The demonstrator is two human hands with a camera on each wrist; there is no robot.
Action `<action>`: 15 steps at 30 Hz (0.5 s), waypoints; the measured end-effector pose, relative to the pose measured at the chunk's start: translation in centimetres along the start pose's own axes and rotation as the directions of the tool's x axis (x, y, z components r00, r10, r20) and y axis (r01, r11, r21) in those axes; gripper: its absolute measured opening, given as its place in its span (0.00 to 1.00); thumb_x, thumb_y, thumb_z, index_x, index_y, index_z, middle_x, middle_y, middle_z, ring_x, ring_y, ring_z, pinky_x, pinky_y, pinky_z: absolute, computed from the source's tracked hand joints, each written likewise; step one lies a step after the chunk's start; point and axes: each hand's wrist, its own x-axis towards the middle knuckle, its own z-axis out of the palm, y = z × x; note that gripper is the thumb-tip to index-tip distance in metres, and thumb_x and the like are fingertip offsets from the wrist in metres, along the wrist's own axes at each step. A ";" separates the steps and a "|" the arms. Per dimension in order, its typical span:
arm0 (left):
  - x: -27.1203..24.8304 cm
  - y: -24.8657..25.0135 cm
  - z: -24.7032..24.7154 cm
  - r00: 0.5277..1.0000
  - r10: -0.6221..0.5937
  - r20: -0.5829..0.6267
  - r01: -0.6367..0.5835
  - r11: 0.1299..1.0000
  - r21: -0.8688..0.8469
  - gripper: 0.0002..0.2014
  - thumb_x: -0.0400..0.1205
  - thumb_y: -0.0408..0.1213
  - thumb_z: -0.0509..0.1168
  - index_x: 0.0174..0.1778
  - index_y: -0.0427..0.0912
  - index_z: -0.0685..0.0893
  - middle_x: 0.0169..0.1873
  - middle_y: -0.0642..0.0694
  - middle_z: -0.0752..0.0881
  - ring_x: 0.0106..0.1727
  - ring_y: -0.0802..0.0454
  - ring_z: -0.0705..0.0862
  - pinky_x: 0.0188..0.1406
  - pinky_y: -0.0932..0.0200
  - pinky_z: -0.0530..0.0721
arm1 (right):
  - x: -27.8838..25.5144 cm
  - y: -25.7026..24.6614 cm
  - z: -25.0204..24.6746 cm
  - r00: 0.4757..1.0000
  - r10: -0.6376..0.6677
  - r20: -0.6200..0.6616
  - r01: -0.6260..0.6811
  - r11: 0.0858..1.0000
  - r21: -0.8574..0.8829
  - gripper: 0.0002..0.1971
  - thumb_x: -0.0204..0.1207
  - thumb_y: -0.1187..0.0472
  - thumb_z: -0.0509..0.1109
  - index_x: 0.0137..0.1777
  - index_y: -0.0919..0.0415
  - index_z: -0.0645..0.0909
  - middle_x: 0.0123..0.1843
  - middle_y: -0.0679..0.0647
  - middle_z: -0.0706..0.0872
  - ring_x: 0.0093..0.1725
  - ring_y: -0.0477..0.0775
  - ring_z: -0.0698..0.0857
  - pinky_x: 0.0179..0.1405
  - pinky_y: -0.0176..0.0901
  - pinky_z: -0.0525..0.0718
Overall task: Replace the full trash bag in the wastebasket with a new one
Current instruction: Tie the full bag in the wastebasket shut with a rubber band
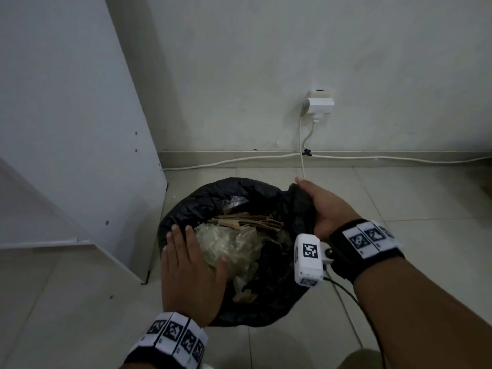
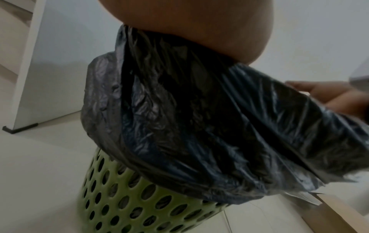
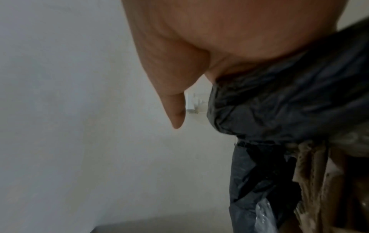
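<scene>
A black trash bag (image 1: pixel 239 193) lines a green perforated wastebasket (image 2: pixel 127 205), its edge folded down over the rim (image 2: pixel 199 126). Crumpled clear plastic (image 1: pixel 229 246) and torn cardboard (image 1: pixel 253 222) fill it to the top. My left hand (image 1: pixel 191 270) lies flat on the near-left rim, fingers straight, touching the bag and the plastic. My right hand (image 1: pixel 322 206) grips a bunched fold of the bag (image 3: pixel 289 102) at the far-right rim, the thumb (image 3: pixel 175 110) sticking out. The other right fingers are hidden under the plastic.
A white cabinet panel (image 1: pixel 80 129) stands just left of the basket. A wall socket with plugs (image 1: pixel 320 103) sits behind it, and a white cable (image 1: pixel 239 161) runs along the baseboard. A cardboard box (image 2: pixel 329 209) lies on the tile floor beside the basket.
</scene>
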 end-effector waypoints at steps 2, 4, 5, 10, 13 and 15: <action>0.0 0.2 0.0 1.000 -0.002 -0.006 0.002 1.000 0.008 0.47 0.80 0.66 0.43 0.88 0.36 0.46 0.88 0.35 0.46 0.89 0.40 0.46 0.87 0.43 0.50 | 0.3 0.3 1.8 0.996 -0.083 0.039 0.086 0.992 -0.088 0.16 0.73 0.54 0.78 0.55 0.65 0.88 0.58 0.68 0.90 0.53 0.67 0.90 0.54 0.61 0.88; 0.1 0.6 0.2 1.000 0.007 -0.011 -0.006 1.000 0.025 0.47 0.80 0.65 0.44 0.88 0.35 0.48 0.88 0.33 0.47 0.89 0.39 0.48 0.87 0.42 0.52 | 0.5 1.6 3.8 0.958 -0.267 0.101 0.285 0.896 -0.339 0.10 0.75 0.56 0.76 0.52 0.60 0.90 0.56 0.67 0.91 0.55 0.66 0.89 0.58 0.61 0.88; 0.2 0.7 0.3 1.000 0.015 -0.013 -0.014 0.999 0.036 0.47 0.80 0.65 0.44 0.88 0.34 0.49 0.88 0.33 0.48 0.89 0.38 0.48 0.87 0.42 0.52 | 0.4 2.5 4.7 0.921 -0.363 0.141 0.384 0.782 -0.491 0.09 0.74 0.54 0.77 0.52 0.55 0.90 0.55 0.62 0.91 0.56 0.62 0.89 0.60 0.58 0.87; 0.2 1.1 0.3 1.000 0.021 -0.022 -0.020 0.998 0.054 0.47 0.80 0.64 0.45 0.87 0.31 0.52 0.87 0.31 0.49 0.89 0.36 0.47 0.86 0.42 0.49 | -1.4 6.7 6.6 0.842 -0.451 0.295 0.523 0.552 -0.649 0.09 0.79 0.51 0.73 0.54 0.54 0.87 0.47 0.49 0.92 0.48 0.44 0.89 0.53 0.40 0.87; 0.2 1.0 0.4 0.999 0.033 -0.035 -0.032 0.998 0.046 0.46 0.80 0.62 0.47 0.87 0.30 0.53 0.87 0.31 0.51 0.88 0.36 0.49 0.86 0.43 0.48 | -1.0 7.5 5.9 0.895 -0.441 0.071 0.397 0.711 -0.580 0.14 0.79 0.48 0.72 0.54 0.57 0.89 0.48 0.52 0.93 0.50 0.51 0.91 0.60 0.56 0.88; 0.2 0.9 0.6 0.998 0.033 -0.045 -0.031 0.999 0.038 0.46 0.80 0.62 0.48 0.86 0.30 0.54 0.87 0.31 0.52 0.88 0.36 0.50 0.85 0.43 0.48 | -0.8 6.9 5.7 0.932 -0.347 -0.107 0.259 0.842 -0.473 0.17 0.75 0.47 0.75 0.47 0.63 0.91 0.44 0.58 0.94 0.46 0.59 0.93 0.57 0.64 0.89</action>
